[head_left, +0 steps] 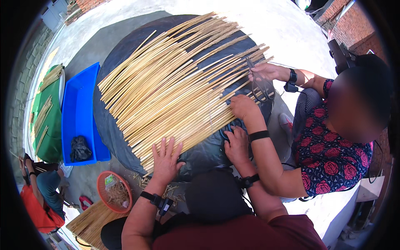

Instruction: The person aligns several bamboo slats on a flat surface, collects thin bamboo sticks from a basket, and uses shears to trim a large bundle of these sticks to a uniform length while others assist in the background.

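Observation:
My left hand (166, 160) lies with its fingers spread on the near ends of long straw-coloured plant stalks (166, 83). The stalks are laid side by side in a broad sheet over a round table covered in black plastic (200, 160). At the near right edge of the sheet, my right hand (236, 146) is closed round the dark looped handles of scissors (238, 123); their blades are hidden from me. A thin thread (209, 108) crosses the stalks near the right hand.
At right, a co-worker holds dark scissors (259, 85) and rests the other hand (243, 109) on the stalks. Left of the table stands a blue tub (79, 100) holding a black bag (81, 148). An orange basket (128, 189) with scraps sits nearer. Another person (39, 208) sits far left.

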A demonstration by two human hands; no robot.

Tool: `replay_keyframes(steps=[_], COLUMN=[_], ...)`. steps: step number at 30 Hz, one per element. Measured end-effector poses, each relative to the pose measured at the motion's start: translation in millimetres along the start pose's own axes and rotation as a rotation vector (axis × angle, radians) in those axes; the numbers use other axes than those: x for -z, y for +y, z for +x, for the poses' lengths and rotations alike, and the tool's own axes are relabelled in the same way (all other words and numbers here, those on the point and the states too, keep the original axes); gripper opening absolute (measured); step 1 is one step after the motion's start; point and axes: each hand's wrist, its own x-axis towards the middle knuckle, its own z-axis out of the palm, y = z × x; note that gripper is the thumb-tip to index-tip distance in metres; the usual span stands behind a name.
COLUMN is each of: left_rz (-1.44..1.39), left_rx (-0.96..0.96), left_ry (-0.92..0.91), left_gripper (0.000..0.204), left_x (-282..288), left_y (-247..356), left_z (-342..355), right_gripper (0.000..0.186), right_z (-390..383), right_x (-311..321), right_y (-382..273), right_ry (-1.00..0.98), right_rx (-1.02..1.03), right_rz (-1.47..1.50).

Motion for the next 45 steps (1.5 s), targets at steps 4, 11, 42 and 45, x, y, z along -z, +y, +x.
replay_keyframes(steps=[4,11,42,45], left_rz=[0.147,0.155,-0.041,-0.058], left_rx=[-0.009,0.013,-0.171,-0.154], left_ry=[0.043,-0.030,0.076,0.085], left_gripper=[0.056,0.047,0.075,0.075], left_x=[-19.1,-5.5,-35.4,-32.4], left_y=[-40.0,-97.8,45.7,56.2], left_z=[-5.1,-50.7,10.1,11.9], right_gripper=[0.020,0.022,0.041,0.036], right_z=[-8.2,-29.8,-66.4,-82.8], right_x=[6.9,12.1,44.2,43.3], right_y=[-0.7,0.9,16.4,34.8], right_ry=[-0.039,-0.226,-0.438,-0.478], right_rx=[-0.094,-0.339,-0.640,-0.694], right_rz=[0.104,0.282,0.307,0.304])
